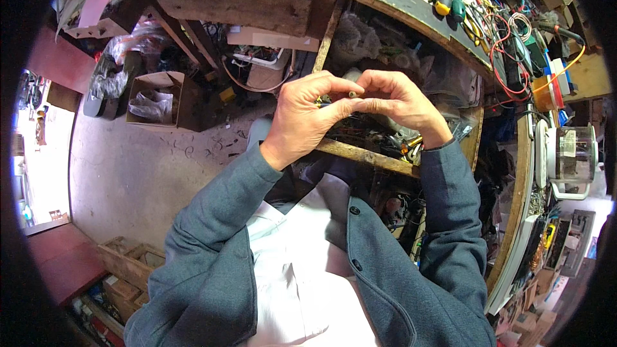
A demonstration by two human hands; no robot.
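Note:
In front of my chest, my left hand [299, 115] and my right hand [400, 101] meet at the fingertips. Thumbs and forefingers of both are pinched round a small cylindrical piece [352, 94], whose round end shows between them. The fingers cover the rest of it, so its exact kind is unclear. A small yellowish bit [320, 100] shows inside the curl of my left fingers; whether I hold it or it lies behind, I cannot tell.
Ahead runs a wooden workbench [379, 1] with cluttered shelves beneath. Screwdrivers [443, 1] and a tangle of red wires [496, 58] lie at its far right. A clear jar-like appliance [574, 154] stands at right. On the left floor sits an open cardboard box [156, 104].

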